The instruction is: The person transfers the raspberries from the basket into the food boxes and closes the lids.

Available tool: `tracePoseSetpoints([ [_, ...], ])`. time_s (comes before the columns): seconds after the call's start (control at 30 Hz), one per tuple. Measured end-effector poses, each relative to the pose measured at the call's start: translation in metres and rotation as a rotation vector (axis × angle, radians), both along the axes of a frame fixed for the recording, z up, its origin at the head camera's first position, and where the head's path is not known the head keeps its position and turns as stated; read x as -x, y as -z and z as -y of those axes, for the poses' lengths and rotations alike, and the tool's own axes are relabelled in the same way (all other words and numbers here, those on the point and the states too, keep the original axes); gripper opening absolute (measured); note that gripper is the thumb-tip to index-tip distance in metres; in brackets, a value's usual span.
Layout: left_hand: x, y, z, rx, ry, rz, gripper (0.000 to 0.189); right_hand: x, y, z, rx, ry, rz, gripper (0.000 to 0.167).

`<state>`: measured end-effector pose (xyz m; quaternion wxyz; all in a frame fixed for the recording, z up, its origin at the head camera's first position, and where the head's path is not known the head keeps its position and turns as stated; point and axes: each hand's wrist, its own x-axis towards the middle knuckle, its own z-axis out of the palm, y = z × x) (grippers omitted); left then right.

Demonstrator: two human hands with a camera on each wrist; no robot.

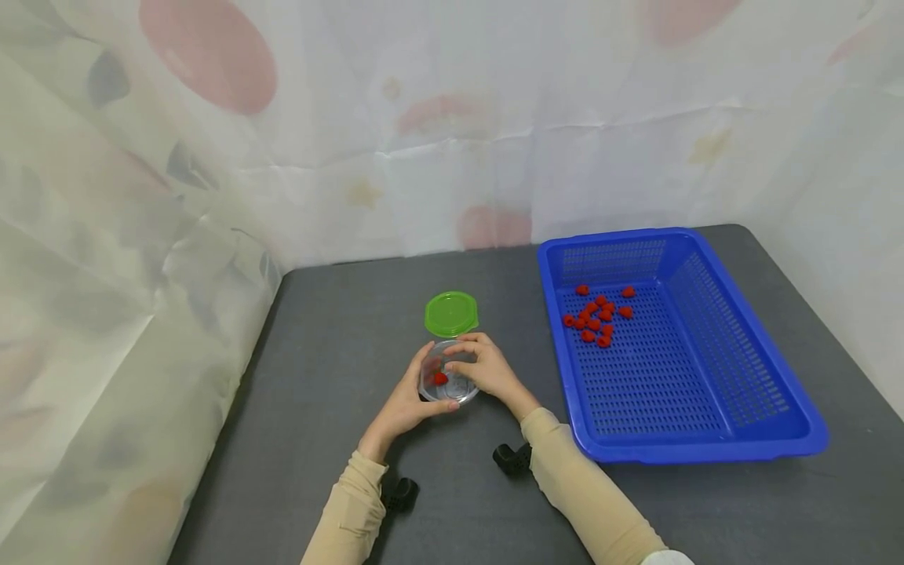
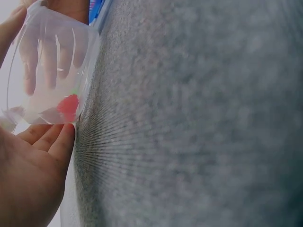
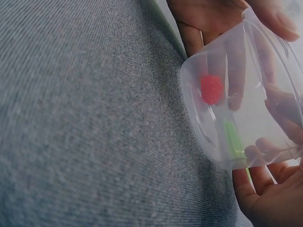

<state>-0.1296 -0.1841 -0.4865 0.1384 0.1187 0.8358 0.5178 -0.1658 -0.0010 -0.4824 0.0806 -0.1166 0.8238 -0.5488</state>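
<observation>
One grey table point(image 1: 332, 369) fronts patterned drapes point(image 1: 438, 173), left grip point(image 1: 405, 404) round a tub point(image 1: 461, 388), right grip point(image 1: 496, 371) loose.

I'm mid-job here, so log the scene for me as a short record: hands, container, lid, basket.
Left hand: grips the clear container at its left side
Right hand: at the container's right side, some fingers over its opening; grip unclear
Container contents: one red berry visible
Green lid: off, lying on the gray table just beyond the container
Blue basket: at the right of the table
Basket contents: loose red berries, toward its left side
</observation>
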Motion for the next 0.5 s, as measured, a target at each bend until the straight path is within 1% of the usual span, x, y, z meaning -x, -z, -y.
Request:
tracePoseSetpoints([
  [0.13, -0.005, -0.018, -0.005, 0.007, 0.003, 0.037, 0.104, 0.0, -0.001, -0.001, 0.004, 0.002, 0.009, 0.022],
  [0.2, -0.004, -0.017, -0.004, 0.006, 0.009, 0.022, 0.104, -0.001, -0.002, -0.001, 0.01, 0.002, 0.011, 0.022],
  [0.23, -0.005, -0.022, -0.005, 0.008, 0.013, 0.02, 0.103, -0.001, -0.003, -0.001, 0.011, 0.002, 0.009, 0.022],
  [0.3, -0.004, -0.023, -0.005, 0.008, 0.021, 0.009, 0.103, -0.001, -0.003, -0.001, 0.012, 0.002, 0.016, 0.022],
  [0.37, -0.002, -0.017, -0.003, 0.005, 0.026, -0.014, 0.103, -0.001, -0.003, -0.001, 0.019, 0.006, 0.006, 0.022],
  [0.43, -0.002, -0.018, -0.004, 0.007, 0.025, -0.008, 0.103, -0.002, -0.004, -0.001, 0.03, 0.009, -0.006, 0.021],
  [0.5, 0.002, -0.006, -0.001, -0.005, 0.02, -0.02, 0.104, -0.003, -0.005, -0.001, 0.041, 0.015, -0.012, 0.022],
])
